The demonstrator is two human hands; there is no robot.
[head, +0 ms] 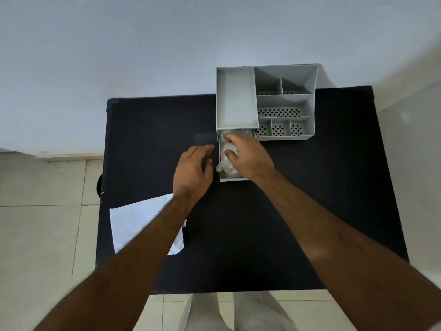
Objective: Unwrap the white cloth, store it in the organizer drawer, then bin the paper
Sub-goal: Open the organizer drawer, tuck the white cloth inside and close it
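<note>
The grey organizer stands at the far right of the dark table. Its drawer is pulled out toward me. The white cloth lies bunched inside the drawer, with one end spilling over the left wall. My right hand is over the drawer with its fingers closed on the cloth. Just left of the drawer, my left hand hovers with fingers loosely curled and nothing in it. The white paper lies flat near the table's left edge, partly hidden under my left forearm.
The dark table fills the middle of the view, against a pale wall. Tiled floor shows left and right. A dark round object peeks out beside the table's left edge. My light trousers show below the front edge.
</note>
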